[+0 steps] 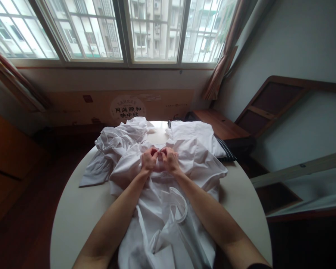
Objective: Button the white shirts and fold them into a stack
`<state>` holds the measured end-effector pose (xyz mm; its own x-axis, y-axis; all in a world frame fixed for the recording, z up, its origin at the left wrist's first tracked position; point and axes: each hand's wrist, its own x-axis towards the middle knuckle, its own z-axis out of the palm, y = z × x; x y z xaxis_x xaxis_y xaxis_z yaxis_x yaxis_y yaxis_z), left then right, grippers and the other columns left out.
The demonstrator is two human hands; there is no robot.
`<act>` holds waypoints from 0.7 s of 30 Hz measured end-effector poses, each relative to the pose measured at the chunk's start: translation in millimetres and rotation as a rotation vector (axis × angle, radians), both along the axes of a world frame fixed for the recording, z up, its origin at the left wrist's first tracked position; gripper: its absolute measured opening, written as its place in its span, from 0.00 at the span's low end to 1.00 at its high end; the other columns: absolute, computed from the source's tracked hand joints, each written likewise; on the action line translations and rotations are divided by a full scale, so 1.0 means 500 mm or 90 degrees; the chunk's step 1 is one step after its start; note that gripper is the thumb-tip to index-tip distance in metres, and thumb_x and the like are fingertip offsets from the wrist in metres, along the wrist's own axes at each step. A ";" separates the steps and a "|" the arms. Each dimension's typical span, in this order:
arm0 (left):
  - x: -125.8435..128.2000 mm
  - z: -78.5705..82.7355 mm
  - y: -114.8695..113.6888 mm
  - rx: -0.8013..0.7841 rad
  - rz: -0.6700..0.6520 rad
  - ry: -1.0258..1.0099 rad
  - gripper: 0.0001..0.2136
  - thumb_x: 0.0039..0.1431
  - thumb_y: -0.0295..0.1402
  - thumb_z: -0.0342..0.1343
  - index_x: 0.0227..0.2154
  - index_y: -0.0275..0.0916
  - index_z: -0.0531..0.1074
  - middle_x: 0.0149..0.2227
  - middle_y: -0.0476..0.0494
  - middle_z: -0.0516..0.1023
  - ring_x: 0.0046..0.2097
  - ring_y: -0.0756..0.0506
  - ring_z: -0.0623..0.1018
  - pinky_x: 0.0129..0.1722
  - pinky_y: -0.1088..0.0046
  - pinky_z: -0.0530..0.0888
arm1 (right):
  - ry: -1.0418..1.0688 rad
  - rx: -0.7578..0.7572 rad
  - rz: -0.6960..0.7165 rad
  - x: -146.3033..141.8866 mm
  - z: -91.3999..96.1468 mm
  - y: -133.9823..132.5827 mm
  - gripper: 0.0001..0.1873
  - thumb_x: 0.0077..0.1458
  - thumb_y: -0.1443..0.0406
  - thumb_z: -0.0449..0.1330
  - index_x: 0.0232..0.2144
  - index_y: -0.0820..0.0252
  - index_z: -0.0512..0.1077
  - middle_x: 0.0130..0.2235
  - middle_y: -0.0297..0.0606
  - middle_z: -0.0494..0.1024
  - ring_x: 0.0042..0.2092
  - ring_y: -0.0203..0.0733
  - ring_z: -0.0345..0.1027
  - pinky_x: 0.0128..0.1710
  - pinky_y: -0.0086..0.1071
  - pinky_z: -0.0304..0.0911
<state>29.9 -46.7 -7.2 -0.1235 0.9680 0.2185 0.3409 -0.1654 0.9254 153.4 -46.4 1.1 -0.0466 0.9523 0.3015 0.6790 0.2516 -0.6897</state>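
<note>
A white shirt (193, 164) lies spread on a round white table (78, 213), its collar end away from me. My left hand (149, 159) and my right hand (170, 160) meet over the shirt's upper front, knuckles together. Both hands are closed, pinching the shirt's fabric near the placket just below the collar. The fingertips are curled under and partly hidden. The lower part of the shirt runs down between my forearms toward the table's near edge.
A crumpled white garment (120, 138) sits at the table's far left. A folded white garment (196, 134) rests at the far right on dark striped cloth (226, 151). Behind are a cardboard panel (123, 106), windows, and a wooden bed frame (268, 104).
</note>
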 end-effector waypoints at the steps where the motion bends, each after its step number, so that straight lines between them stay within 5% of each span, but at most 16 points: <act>1: 0.002 0.001 -0.002 0.015 -0.002 0.013 0.06 0.54 0.37 0.55 0.30 0.40 0.73 0.32 0.45 0.78 0.34 0.48 0.76 0.38 0.72 0.73 | 0.013 0.004 -0.001 0.000 -0.002 0.001 0.09 0.59 0.63 0.52 0.34 0.58 0.71 0.39 0.40 0.76 0.43 0.43 0.66 0.48 0.38 0.53; 10: 0.005 0.002 -0.008 -0.004 -0.052 -0.183 0.11 0.54 0.37 0.54 0.32 0.36 0.75 0.31 0.43 0.80 0.31 0.48 0.77 0.35 0.71 0.75 | 0.176 -0.045 0.029 0.006 -0.021 0.016 0.12 0.57 0.59 0.51 0.33 0.57 0.72 0.33 0.36 0.77 0.38 0.42 0.69 0.42 0.34 0.61; 21: 0.011 0.010 -0.022 0.047 -0.024 -0.106 0.08 0.50 0.33 0.57 0.32 0.37 0.76 0.34 0.42 0.80 0.35 0.47 0.79 0.37 0.72 0.75 | 0.216 -0.070 0.092 0.014 -0.017 0.016 0.12 0.56 0.59 0.52 0.32 0.59 0.72 0.32 0.36 0.77 0.35 0.39 0.70 0.40 0.33 0.63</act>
